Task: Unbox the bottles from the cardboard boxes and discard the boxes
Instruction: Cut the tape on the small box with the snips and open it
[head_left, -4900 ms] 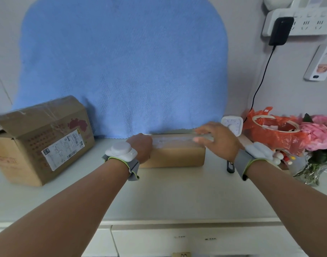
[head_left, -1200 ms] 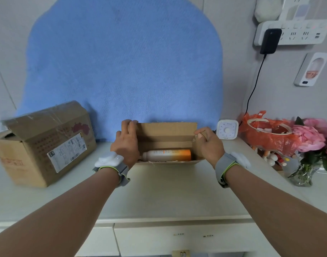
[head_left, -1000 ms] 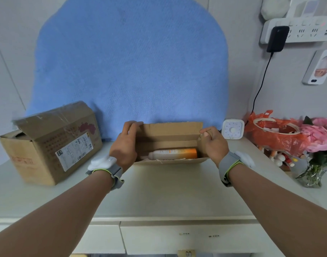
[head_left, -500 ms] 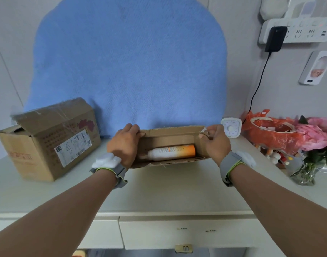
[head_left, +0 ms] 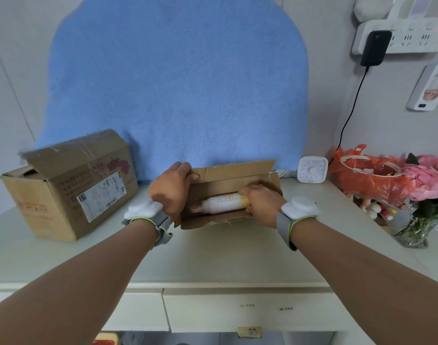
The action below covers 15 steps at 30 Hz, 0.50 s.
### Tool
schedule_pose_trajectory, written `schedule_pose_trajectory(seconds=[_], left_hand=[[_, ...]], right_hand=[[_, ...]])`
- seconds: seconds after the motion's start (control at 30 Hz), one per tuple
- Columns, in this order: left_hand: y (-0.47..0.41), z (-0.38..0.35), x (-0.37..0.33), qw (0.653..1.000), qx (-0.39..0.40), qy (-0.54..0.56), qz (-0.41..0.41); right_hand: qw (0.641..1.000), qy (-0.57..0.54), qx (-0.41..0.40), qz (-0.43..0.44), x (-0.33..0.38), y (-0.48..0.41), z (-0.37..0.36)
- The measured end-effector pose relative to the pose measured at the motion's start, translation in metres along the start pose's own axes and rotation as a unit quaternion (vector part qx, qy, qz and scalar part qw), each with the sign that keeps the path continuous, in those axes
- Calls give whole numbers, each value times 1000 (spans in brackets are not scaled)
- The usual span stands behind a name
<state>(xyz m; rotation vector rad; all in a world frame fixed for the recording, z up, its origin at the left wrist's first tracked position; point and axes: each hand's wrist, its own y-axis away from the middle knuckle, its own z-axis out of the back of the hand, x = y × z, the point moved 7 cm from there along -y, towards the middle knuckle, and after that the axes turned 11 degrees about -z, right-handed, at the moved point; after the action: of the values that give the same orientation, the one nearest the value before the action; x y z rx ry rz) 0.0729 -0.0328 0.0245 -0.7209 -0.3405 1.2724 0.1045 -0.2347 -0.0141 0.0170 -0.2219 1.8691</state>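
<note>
Cardboard box (head_left: 233,171) sits open on the counter (head_left: 213,252), the bottle (head_left: 220,202) lying on its side inside. The danger: the light box may ride up with the bottle if the left hand (head_left: 170,188) loosens (those flaps look flimsy), or the smooth bottle slips. The right hand (head_left: 262,204) is inside the box, fingers (head_left: 247,189) wrapped round the bottle's right end. The left fingers grip the box's left wall.
</note>
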Motion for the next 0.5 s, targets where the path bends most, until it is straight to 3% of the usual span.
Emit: schedule_pose_trajectory(seconds=[0.13,0.37,0.5], left_hand=[[-1,3,-2,1000,7,7,3],[-2,6,-5,1000,2,12,6],[-1,8,-8,1000,-3,7,3]], right_hand=[[998,55,35,-17,5,-18,-14],[996,72,-52,7,12,-22,-14],[996,72,-47,8,17,-22,-13]])
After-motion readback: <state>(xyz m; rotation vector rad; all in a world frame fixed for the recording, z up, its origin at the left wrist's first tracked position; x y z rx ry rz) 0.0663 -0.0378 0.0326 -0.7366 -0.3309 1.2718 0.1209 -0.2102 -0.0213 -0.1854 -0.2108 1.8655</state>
